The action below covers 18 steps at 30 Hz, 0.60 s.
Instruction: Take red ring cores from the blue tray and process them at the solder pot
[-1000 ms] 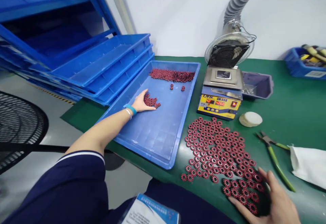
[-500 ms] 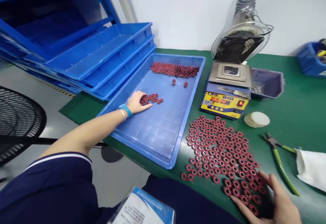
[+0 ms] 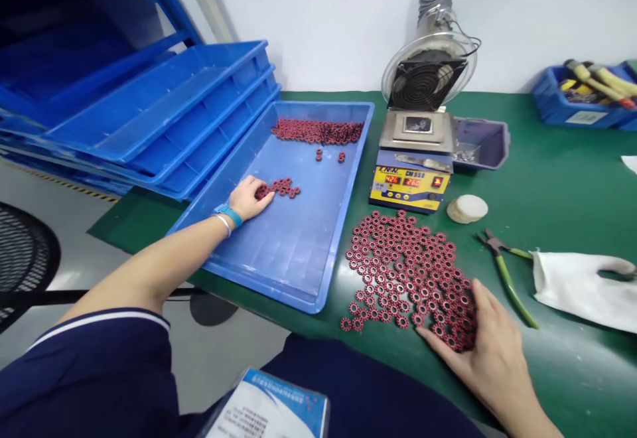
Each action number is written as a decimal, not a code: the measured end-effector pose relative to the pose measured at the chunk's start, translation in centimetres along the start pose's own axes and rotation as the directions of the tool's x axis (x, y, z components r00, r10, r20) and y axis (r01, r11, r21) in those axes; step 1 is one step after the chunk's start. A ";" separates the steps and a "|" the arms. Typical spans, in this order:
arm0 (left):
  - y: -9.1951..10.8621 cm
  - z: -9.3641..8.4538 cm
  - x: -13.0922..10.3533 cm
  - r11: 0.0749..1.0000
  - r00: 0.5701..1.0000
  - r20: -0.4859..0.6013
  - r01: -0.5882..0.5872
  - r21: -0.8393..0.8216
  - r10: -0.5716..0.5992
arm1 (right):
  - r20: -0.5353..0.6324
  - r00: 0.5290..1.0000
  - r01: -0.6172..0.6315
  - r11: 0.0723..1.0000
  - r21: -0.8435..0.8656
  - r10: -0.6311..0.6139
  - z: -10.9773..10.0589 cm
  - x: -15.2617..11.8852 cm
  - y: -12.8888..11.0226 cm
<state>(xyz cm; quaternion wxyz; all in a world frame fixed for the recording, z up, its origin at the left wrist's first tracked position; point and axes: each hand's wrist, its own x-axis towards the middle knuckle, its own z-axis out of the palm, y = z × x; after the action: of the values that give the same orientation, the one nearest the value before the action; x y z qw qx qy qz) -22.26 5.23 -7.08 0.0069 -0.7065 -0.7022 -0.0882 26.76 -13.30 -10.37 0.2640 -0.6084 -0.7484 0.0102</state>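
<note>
My left hand rests in the blue tray, curved around one end of a small cluster of red ring-shaped parts. Its thumb is apart from the fingers, which are partly hidden behind the parts. At the tray's far end lies a band of many more red rings. My right hand is on the green table, thumb and fingers spread around the near right edge of a wide spread of red rings.
A yellow-fronted heating unit with a fan stands behind the spread. Pliers, a white glove, round white pads and a purple bin are to the right. Blue trays are stacked at left.
The view has shifted right, bringing more of the glove and tool bin into sight. My right hand has pushed the near right edge of the ring spread inward, packing it closer. My left hand stays by its cluster.
</note>
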 end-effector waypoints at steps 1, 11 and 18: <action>0.1 -0.1 -0.2 1.000 1.000 -0.011 0.006 0.007 -0.006 | 0.004 1.000 -0.004 1.000 0.001 0.004 0.1 0.3 -0.1; 0.6 -0.6 0.6 0.997 0.998 -0.064 0.027 0.069 -0.022 | 0.016 0.995 -0.099 0.979 0.178 0.098 -0.3 0.9 -0.4; 1.5 -1.9 0.5 0.995 0.996 -0.015 0.085 -0.049 -0.086 | -0.095 0.991 -0.062 0.942 0.330 0.099 -1.4 0.2 0.2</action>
<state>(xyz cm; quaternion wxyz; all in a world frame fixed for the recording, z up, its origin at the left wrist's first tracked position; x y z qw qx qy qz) -21.01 5.46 -5.01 -0.0080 -0.6751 -0.7293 -0.1111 27.49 -13.52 -9.12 0.4012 -0.5860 -0.6952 0.1110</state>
